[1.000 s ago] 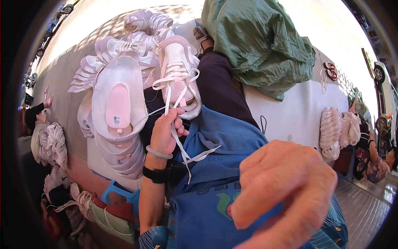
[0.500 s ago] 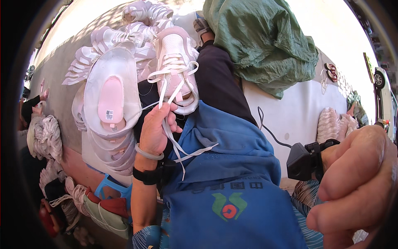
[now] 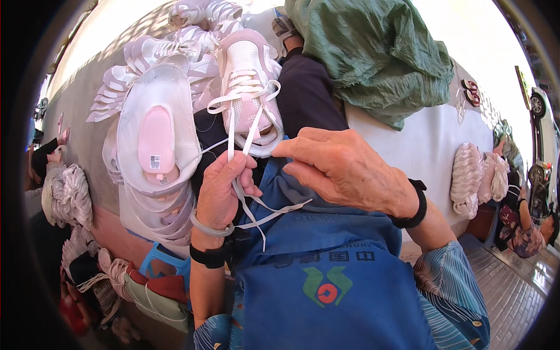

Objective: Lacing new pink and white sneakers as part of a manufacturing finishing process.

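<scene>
A pink and white sneaker (image 3: 245, 64) lies over my leg, its toe pointing away from me. White shoelaces (image 3: 231, 125) run from its eyelets down toward me. My left hand (image 3: 224, 184) pinches both lace strands just below the shoe's opening, and their loose ends hang onto the blue apron (image 3: 326, 239). Close to the heel end, my right hand (image 3: 344, 169) has its thumb and fingers drawn together. Whether a thin thread sits in that pinch I cannot tell. Left of the sneaker is a stack of pale shoe pieces with a pink insole (image 3: 156, 137) in the top one.
Several more pink and white shoes (image 3: 143, 55) are heaped beyond the stack. A green woven sack (image 3: 373, 58) bulges at the far right. Bundled shoe pieces (image 3: 466, 178) stand at the right, near another person (image 3: 528, 233). A blue plastic stool (image 3: 166, 262) is at the lower left.
My right hand has come from close before the camera at the right edge to the sneaker's heel end, fingers drawn together. My left hand keeps its grip on the laces.
</scene>
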`<act>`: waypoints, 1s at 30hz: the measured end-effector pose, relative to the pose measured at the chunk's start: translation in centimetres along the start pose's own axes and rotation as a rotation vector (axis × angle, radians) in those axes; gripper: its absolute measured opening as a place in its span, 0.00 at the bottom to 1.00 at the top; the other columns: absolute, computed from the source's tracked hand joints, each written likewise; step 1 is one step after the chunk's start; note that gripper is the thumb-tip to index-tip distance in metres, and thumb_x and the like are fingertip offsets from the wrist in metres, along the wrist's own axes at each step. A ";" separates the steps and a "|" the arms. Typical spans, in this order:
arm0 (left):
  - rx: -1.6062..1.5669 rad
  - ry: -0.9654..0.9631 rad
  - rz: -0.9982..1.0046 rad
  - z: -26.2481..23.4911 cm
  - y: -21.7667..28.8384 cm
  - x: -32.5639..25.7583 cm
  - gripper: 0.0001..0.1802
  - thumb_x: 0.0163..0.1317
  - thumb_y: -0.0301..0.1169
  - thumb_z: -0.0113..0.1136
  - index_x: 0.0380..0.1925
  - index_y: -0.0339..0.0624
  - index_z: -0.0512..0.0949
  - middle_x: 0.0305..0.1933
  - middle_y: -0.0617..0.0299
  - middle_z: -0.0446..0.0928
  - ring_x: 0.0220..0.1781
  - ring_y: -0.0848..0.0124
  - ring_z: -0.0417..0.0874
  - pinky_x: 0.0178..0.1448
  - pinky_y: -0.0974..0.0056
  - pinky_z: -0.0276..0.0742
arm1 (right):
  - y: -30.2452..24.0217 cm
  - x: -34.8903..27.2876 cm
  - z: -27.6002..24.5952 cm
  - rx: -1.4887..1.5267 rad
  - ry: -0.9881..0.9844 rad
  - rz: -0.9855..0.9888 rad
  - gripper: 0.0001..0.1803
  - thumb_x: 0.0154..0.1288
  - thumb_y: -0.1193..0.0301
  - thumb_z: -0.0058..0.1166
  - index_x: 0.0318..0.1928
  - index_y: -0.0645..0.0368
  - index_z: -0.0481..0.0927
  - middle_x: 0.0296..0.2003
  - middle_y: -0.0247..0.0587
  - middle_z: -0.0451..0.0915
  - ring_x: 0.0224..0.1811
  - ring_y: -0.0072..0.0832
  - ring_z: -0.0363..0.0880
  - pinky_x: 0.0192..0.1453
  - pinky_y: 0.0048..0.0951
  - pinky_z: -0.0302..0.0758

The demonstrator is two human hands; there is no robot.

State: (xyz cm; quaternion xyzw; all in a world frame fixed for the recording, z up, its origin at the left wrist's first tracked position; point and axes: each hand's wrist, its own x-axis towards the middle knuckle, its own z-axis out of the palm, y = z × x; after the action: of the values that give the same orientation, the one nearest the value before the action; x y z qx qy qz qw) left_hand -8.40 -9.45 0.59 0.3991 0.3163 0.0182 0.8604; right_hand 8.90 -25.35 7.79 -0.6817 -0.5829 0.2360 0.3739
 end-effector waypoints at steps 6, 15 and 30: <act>0.070 0.021 0.027 -0.4 0.2 -0.8 0.14 0.73 0.37 0.48 0.38 0.36 0.74 0.21 0.65 0.71 0.23 0.75 0.77 0.34 0.64 0.84 | 2.9 1.0 4.7 -0.042 -0.184 0.032 0.15 0.63 0.72 0.55 0.50 0.59 0.75 0.36 0.46 0.78 0.38 0.46 0.80 0.40 0.41 0.77; 0.248 -0.079 -0.087 1.4 0.4 -1.6 0.18 0.74 0.40 0.46 0.34 0.35 0.75 0.23 0.63 0.73 0.23 0.74 0.77 0.33 0.65 0.84 | 4.4 1.6 6.8 -0.009 0.039 0.087 0.11 0.63 0.74 0.50 0.45 0.62 0.74 0.34 0.51 0.78 0.37 0.48 0.80 0.39 0.44 0.76; 1.201 0.401 0.408 -0.1 6.7 5.2 0.16 0.71 0.34 0.47 0.54 0.36 0.69 0.26 0.59 0.76 0.18 0.73 0.77 0.20 0.69 0.74 | 10.0 6.6 2.8 -0.280 0.213 0.428 0.17 0.62 0.64 0.53 0.45 0.65 0.77 0.27 0.56 0.81 0.33 0.51 0.82 0.39 0.45 0.77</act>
State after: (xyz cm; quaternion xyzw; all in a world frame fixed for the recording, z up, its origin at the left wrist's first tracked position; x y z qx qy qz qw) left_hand -2.82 -3.37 2.48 0.8500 0.3435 0.0750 0.3923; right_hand 14.36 -18.73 -1.00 -0.8554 -0.4099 0.1540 0.2768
